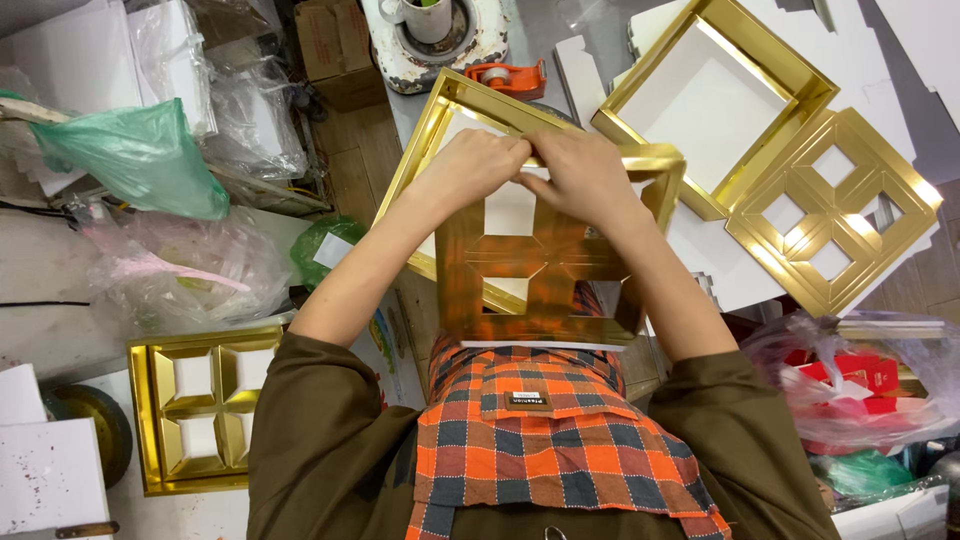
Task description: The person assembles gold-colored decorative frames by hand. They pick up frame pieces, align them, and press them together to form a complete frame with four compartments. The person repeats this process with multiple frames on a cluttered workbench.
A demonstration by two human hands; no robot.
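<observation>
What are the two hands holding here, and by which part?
Both the left hand and right hand grip the far top edge of a shiny gold cardboard divider insert, over a gold-rimmed box tray.

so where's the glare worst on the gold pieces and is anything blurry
Head view: bright glare on the gold lattice insert at right and the rim of the gold tray above it; the gold divider under the left hand and right hand mirrors the orange checked apron; overall sharp, edges slightly bent by the wide lens.

Both hands grip gold insert
</observation>
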